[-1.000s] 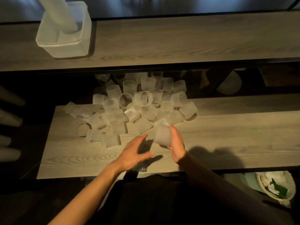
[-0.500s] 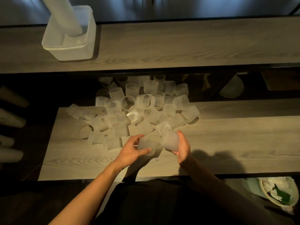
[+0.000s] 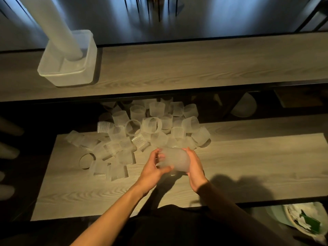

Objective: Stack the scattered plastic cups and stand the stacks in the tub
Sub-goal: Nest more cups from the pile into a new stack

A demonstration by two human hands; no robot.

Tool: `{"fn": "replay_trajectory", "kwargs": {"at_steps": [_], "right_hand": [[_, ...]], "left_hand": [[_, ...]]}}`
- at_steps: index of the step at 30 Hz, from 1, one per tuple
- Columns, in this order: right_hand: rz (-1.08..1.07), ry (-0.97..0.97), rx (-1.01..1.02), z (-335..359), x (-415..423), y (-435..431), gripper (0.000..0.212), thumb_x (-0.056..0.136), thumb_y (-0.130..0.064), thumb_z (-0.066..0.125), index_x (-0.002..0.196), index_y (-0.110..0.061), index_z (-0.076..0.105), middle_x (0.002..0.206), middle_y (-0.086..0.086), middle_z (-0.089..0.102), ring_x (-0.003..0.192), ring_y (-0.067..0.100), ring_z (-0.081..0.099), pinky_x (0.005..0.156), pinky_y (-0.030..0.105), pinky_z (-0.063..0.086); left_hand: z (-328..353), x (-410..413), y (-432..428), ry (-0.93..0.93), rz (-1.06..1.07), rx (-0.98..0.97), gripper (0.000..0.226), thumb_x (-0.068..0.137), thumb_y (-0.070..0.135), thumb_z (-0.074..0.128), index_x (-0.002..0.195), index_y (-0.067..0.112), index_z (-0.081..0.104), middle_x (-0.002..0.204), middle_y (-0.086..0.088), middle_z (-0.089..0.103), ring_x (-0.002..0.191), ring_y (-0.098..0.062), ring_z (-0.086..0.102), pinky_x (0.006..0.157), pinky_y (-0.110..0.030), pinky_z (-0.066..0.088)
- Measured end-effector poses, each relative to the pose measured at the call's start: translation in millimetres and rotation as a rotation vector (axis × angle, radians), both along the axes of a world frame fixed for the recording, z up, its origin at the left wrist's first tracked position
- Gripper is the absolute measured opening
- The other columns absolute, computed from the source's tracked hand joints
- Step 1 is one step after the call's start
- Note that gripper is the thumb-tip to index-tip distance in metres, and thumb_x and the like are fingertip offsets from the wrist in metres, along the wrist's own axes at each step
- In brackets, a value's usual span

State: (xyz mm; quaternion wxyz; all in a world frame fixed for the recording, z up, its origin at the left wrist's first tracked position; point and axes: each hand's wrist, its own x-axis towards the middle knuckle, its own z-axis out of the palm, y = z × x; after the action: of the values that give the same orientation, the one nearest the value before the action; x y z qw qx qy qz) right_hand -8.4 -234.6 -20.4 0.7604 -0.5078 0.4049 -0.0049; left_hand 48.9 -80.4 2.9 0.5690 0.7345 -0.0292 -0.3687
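Several ribbed translucent plastic cups (image 3: 152, 125) lie scattered in a heap on the lower wooden table (image 3: 248, 166). Just in front of the heap, my left hand (image 3: 153, 168) and my right hand (image 3: 194, 166) hold nested cups (image 3: 174, 159) lying sideways between them, the left at the open end, the right at the base. A translucent tub (image 3: 71, 71) stands at the left of the upper shelf (image 3: 195, 68). A tall stack of cups (image 3: 56, 29) stands tilted inside it, its top out of frame.
A dark gap separates shelf and table. Pale cylinder ends (image 3: 8, 150) poke in at the far left. A white bowl-like shape (image 3: 245, 107) sits under the shelf at right. A bin with scraps (image 3: 301, 222) stands at bottom right.
My left hand picked a cup from the table and brought it to the cup in my right hand. The two cups now sit pushed together between both hands.
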Motion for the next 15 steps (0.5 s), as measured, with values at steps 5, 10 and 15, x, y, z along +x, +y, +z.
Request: {"fn": "replay_trajectory", "kwargs": {"at_steps": [5, 10, 15], "right_hand": [[0.123, 0.003, -0.095, -1, 4, 3, 0.026, 0.102, -0.042, 0.046, 0.112, -0.028, 0.065, 0.115, 0.004, 0.065, 0.104, 0.019, 0.062, 0.079, 0.03, 0.05], [0.123, -0.01, -0.09, 6, 21, -9, 0.025, 0.101, -0.046, 0.047, 0.116, -0.033, 0.062, 0.12, 0.006, 0.06, 0.107, 0.026, 0.06, 0.081, 0.042, 0.055], [-0.03, 0.024, 0.012, 3, 37, -34, 0.043, 0.099, -0.049, 0.05, 0.133, -0.024, 0.054, 0.124, 0.011, 0.056, 0.111, 0.031, 0.058, 0.082, 0.046, 0.058]], "left_hand": [[7, -11, -22, 0.084, -0.171, 0.015, 0.102, 0.084, 0.058, 0.054, 0.16, 0.031, -0.009, 0.159, 0.018, 0.007, 0.142, 0.001, 0.009, 0.114, -0.025, 0.015], [14, 7, -28, 0.03, -0.145, 0.012, 0.083, 0.095, 0.069, 0.036, 0.161, 0.031, 0.004, 0.166, 0.014, 0.007, 0.142, 0.003, 0.011, 0.111, -0.023, 0.015], [5, 80, -27, -0.701, -0.025, 0.385, 0.072, 0.09, 0.026, 0.071, 0.153, 0.023, 0.035, 0.154, 0.001, 0.04, 0.141, -0.016, 0.038, 0.118, -0.038, 0.032]]}}
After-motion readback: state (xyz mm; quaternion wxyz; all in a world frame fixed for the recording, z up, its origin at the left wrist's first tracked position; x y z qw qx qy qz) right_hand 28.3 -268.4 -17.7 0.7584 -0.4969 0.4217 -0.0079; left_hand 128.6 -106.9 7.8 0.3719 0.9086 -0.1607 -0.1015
